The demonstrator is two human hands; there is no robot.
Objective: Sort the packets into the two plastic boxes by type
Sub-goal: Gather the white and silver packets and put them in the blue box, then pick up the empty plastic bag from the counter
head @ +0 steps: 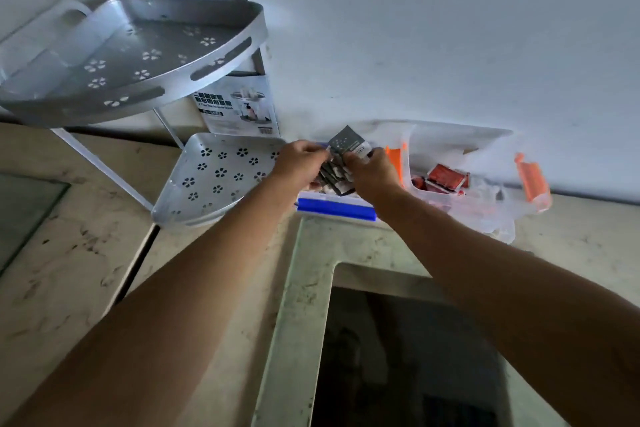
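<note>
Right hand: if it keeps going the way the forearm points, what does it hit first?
Probably the grey packet that the right hand and the left hand both pinch. Behind it, the wall. Depth is unclear from this one view.

You're probably standing in a home kitchen or washroom: a stained stone counter (86,253), a perforated metal corner rack (131,55), and a plain white wall (415,28).

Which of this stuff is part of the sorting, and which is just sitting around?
Job: dark packets, red packets, blue-clipped box, orange-clipped box, left hand, right hand.
Lying about: metal corner rack, its label card.
</note>
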